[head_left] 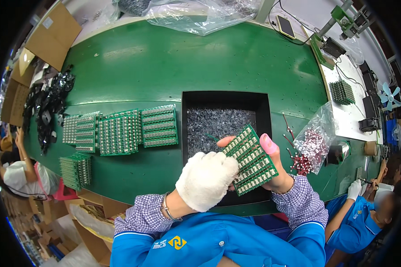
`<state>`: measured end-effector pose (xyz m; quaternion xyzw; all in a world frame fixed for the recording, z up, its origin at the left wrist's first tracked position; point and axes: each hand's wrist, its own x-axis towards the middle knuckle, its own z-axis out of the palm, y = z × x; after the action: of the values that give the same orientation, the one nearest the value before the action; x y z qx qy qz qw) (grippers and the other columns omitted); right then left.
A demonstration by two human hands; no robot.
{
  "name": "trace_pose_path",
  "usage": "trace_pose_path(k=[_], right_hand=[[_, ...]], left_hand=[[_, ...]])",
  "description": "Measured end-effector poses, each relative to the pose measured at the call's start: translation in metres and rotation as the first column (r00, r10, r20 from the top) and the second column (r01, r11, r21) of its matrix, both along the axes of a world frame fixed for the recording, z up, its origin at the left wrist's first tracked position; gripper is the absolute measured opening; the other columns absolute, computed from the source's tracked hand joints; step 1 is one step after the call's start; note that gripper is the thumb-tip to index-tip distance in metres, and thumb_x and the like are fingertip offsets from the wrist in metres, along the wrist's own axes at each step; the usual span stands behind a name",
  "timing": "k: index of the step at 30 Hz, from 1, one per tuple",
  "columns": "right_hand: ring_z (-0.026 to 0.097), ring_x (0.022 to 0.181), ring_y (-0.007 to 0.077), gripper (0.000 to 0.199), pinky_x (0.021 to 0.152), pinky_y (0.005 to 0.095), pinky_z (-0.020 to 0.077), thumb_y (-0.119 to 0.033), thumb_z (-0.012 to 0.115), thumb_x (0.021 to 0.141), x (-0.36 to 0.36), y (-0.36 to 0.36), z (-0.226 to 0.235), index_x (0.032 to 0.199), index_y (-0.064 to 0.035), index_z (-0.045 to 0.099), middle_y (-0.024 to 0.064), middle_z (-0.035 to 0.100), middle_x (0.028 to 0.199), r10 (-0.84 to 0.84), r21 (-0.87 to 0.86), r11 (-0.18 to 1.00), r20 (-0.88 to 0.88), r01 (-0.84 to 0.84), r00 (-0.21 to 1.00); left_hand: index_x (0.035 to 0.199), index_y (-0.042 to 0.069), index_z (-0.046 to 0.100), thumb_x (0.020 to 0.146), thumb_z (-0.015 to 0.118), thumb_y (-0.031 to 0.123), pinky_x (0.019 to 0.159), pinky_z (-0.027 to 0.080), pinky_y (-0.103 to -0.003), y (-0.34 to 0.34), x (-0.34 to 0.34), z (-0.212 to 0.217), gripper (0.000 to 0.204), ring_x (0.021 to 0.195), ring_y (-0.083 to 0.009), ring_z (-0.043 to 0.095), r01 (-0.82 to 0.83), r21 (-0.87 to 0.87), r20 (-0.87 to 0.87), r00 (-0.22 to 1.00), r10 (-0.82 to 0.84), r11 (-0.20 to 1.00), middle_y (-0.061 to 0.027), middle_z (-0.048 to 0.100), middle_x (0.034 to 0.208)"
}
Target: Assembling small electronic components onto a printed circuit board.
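Over a black box (226,98) I hold a tilted green circuit board panel (249,162) covered with rows of small pale components. My right hand (276,171), a pink finger cot on its thumb, grips the panel from behind and along its right edge. My left hand (207,180), in a white glove, is closed against the panel's left edge; its fingertips are partly hidden. Many small dark and clear pieces (218,122) lie in the box. Left of the box stand several stacked circuit board panels (159,126), with another group (75,170) nearer me.
A plastic bag of red-and-white wired parts (314,144) lies at right, loose red wires beside it. Black strips (49,104) are heaped at far left by cardboard boxes (53,35). Clear plastic sheeting (200,18) and a phone (285,26) lie at the back. A co-worker (361,222) sits at right.
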<state>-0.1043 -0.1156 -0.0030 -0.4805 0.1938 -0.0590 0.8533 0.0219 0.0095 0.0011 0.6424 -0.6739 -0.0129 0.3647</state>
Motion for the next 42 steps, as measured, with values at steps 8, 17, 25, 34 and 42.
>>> trace_pose_path(k=[8,17,25,34,42], right_hand=[[0.066,0.082,0.0293,0.089,0.066,0.0394,0.0591,-0.070,0.022,0.090,0.001,-0.003,-0.001,0.133,0.0054,0.044,0.0223,0.062,0.108,-0.024,0.109,0.994,-0.018,0.025,1.000],[0.065,0.085,0.0262,0.086,0.074,0.0373,0.0558,-0.067,0.022,0.091,0.000,-0.004,0.001,0.130,0.0051,0.049,0.0196,0.063,0.107,-0.076,0.038,0.996,-0.058,0.078,0.995],[0.064,0.091,0.0232,0.081,0.080,0.0337,0.0525,-0.063,0.022,0.093,0.004,0.004,0.006,0.127,0.0042,0.052,0.0149,0.063,0.108,-0.158,-0.120,0.981,-0.053,0.151,0.986],[0.063,0.095,0.0225,0.077,0.085,0.0331,0.0506,-0.060,0.023,0.094,-0.001,-0.004,0.003,0.127,0.0039,0.052,0.0150,0.062,0.110,-0.129,0.022,0.991,-0.010,0.129,0.992],[0.062,0.096,0.0217,0.071,0.085,0.0334,0.0503,-0.056,0.026,0.095,0.000,0.004,0.005,0.127,0.0024,0.052,0.0151,0.061,0.110,-0.112,-0.104,0.988,-0.002,0.111,0.994]], left_hand=[[0.085,0.008,0.058,0.081,0.066,0.021,0.061,0.044,-0.034,0.006,0.002,0.001,0.015,0.062,-0.0240,0.055,-0.045,0.106,-0.126,0.990,0.059,0.993,-0.0064,0.058,0.075],[0.087,0.009,0.060,0.081,0.065,0.025,0.062,0.043,-0.034,0.005,0.001,0.006,0.017,0.062,-0.0244,0.054,-0.056,0.132,0.009,0.998,0.056,0.990,-0.0059,0.058,0.075],[0.086,0.011,0.056,0.081,0.064,0.026,0.059,0.042,-0.035,-0.005,-0.012,0.005,0.017,0.063,-0.0236,0.056,-0.060,0.092,0.133,0.990,0.048,0.994,-0.0057,0.056,0.073],[0.087,0.011,0.056,0.081,0.065,0.026,0.059,0.041,-0.035,0.007,-0.004,0.004,0.018,0.062,-0.0232,0.054,-0.030,0.099,-0.078,0.996,0.038,0.995,-0.0051,0.056,0.073],[0.088,0.010,0.059,0.081,0.065,0.023,0.059,0.041,-0.035,-0.007,-0.011,0.006,0.015,0.061,-0.0239,0.054,-0.022,0.048,0.022,1.000,0.021,0.999,-0.0051,0.057,0.074]])
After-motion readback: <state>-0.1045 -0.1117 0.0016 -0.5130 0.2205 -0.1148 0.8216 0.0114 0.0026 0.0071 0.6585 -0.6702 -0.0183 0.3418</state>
